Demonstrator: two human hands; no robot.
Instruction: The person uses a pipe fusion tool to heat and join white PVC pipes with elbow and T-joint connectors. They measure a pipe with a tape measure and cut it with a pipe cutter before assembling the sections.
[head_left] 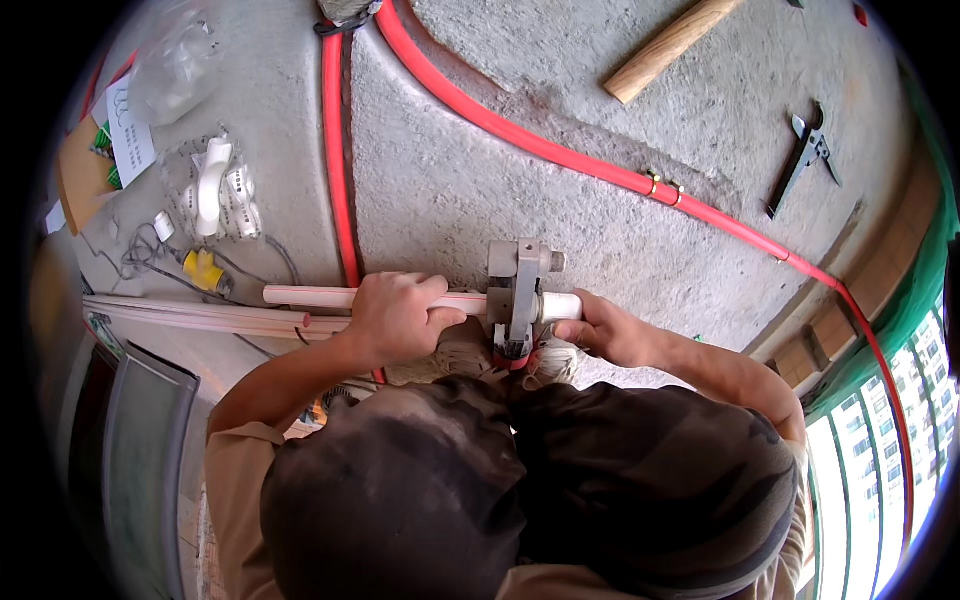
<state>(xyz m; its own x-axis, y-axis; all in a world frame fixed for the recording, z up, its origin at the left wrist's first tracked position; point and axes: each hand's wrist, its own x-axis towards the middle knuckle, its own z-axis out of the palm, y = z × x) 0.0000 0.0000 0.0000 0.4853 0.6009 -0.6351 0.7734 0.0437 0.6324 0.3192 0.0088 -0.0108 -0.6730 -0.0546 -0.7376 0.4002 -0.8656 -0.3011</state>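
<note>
My left hand (398, 318) is wrapped round a white plastic pipe (312, 296) with a red stripe, its thumb pointing to the right. The pipe's right end goes up to the round die on the grey metal head of a pipe fusion welder (525, 285), between my feet. On the welder's other side my right hand (612, 334) grips a short white pipe fitting (561, 307), thumb in front and fingers behind. Pipe and fitting lie roughly in one line across the tool. The welder's lower part, with a bit of red, is partly hidden by my knees and shoes.
Red conduits (530, 146) run across the concrete floor beyond. A wooden handle (665, 52) and a pipe cutter (803, 160) lie far right. At left are bagged white fittings (212, 187), a yellow plug connector (205, 272) with cable, spare pipes (200, 315) and a cardboard box (82, 178).
</note>
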